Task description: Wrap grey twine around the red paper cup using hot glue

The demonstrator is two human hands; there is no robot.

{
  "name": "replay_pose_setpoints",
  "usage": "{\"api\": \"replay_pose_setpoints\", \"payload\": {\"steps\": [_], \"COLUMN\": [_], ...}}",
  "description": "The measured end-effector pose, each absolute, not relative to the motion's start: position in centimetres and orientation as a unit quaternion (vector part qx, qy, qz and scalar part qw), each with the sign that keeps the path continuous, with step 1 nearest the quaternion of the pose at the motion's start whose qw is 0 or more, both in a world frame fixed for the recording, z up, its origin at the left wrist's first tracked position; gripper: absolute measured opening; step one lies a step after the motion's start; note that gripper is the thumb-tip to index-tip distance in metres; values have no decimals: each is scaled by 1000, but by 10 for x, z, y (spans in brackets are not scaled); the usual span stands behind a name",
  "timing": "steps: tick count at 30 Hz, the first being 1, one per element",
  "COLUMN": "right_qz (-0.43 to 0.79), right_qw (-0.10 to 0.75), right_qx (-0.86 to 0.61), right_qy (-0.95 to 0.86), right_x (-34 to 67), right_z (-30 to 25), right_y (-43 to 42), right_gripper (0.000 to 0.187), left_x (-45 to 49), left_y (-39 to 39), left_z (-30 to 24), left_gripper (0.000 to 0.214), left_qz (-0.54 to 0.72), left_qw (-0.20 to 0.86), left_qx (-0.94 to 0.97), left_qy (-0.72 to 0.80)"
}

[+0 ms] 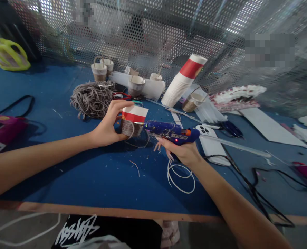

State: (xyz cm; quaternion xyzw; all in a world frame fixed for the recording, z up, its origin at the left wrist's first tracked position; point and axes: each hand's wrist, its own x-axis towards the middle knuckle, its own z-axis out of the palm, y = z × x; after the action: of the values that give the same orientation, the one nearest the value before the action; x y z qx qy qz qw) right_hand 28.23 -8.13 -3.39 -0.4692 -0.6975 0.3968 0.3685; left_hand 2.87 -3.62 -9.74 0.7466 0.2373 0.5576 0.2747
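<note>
My left hand (108,125) grips a red and white paper cup (134,114) lying on its side above the table. Grey-brown cord (130,128) is wound around part of the cup, and a loose end loops below it. In my right hand (180,149) is a blue hot glue gun (166,128), its indicator lit red. The metal nozzle points left and meets the cup at the edge of the wound cord; whether it touches cannot be told. Thin strands of glue cling to the gun's barrel.
Behind the hands are a heap of grey cord (92,98), a leaning stack of paper cups (180,83) and several small cord-wrapped cups (136,84). A white phone (211,143) and black cables (242,173) lie at right. A perforated metal screen (148,38) stands along the back.
</note>
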Motion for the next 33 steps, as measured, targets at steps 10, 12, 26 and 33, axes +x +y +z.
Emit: {"api": "replay_pose_setpoints", "payload": {"steps": [10, 12, 26, 33], "right_qz": [371, 365, 343, 356], "right_qw": [354, 351, 342, 344], "right_qx": [-459, -467, -476, -475], "right_qy": [-725, -725, -734, -728], "right_x": [283, 284, 281, 282], "right_z": [-33, -34, -28, -30], "right_y": [-79, -79, -81, -81], "right_gripper": [27, 31, 41, 43], "left_x": [30, 30, 29, 27], "left_y": [-36, -37, -36, -36], "left_z": [-97, -96, -97, -97], "left_gripper": [84, 83, 84, 96], "left_qz": [561, 561, 560, 546], "left_qw": [285, 284, 287, 292], "left_qx": [744, 745, 744, 750], "left_qy": [223, 224, 225, 231]}}
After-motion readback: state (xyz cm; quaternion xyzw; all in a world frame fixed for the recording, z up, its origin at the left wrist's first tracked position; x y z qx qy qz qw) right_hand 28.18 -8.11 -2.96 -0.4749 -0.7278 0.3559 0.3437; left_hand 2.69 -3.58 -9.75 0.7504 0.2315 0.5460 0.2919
